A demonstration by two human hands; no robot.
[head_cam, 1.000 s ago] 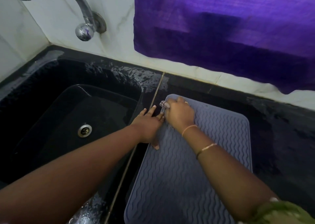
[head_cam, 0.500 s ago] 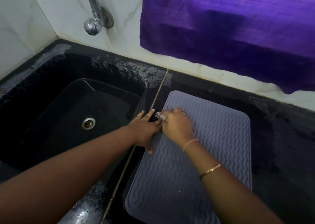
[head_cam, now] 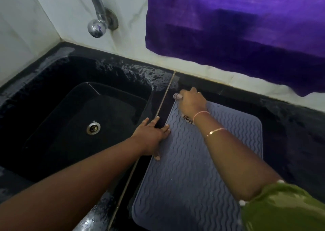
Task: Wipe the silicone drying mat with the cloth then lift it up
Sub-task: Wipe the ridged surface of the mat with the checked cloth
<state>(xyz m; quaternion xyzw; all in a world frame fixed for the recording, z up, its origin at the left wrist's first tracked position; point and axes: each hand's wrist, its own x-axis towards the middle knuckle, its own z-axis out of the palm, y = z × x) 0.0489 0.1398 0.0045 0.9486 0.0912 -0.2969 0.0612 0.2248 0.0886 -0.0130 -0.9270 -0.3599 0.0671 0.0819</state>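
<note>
A grey silicone drying mat [head_cam: 197, 169] with wavy ridges lies flat on the black counter to the right of the sink. My right hand [head_cam: 190, 103] grips a small bunched cloth [head_cam: 177, 96] at the mat's far left corner; a bit of cloth also shows under the wrist. My left hand [head_cam: 151, 135] lies flat with straight fingers on the mat's left edge and the counter strip beside it, thumb on the mat.
A black sink [head_cam: 75, 125] with a steel drain [head_cam: 93, 128] sits to the left, under a chrome tap [head_cam: 96, 19]. The wet black counter [head_cam: 290, 134] runs to the right of the mat. A purple cloth [head_cam: 237, 23] hangs on the white wall behind.
My right hand has slid with the cloth away from me, from beside the left hand up to the mat's far left corner. The left hand has stayed on the mat's left edge.
</note>
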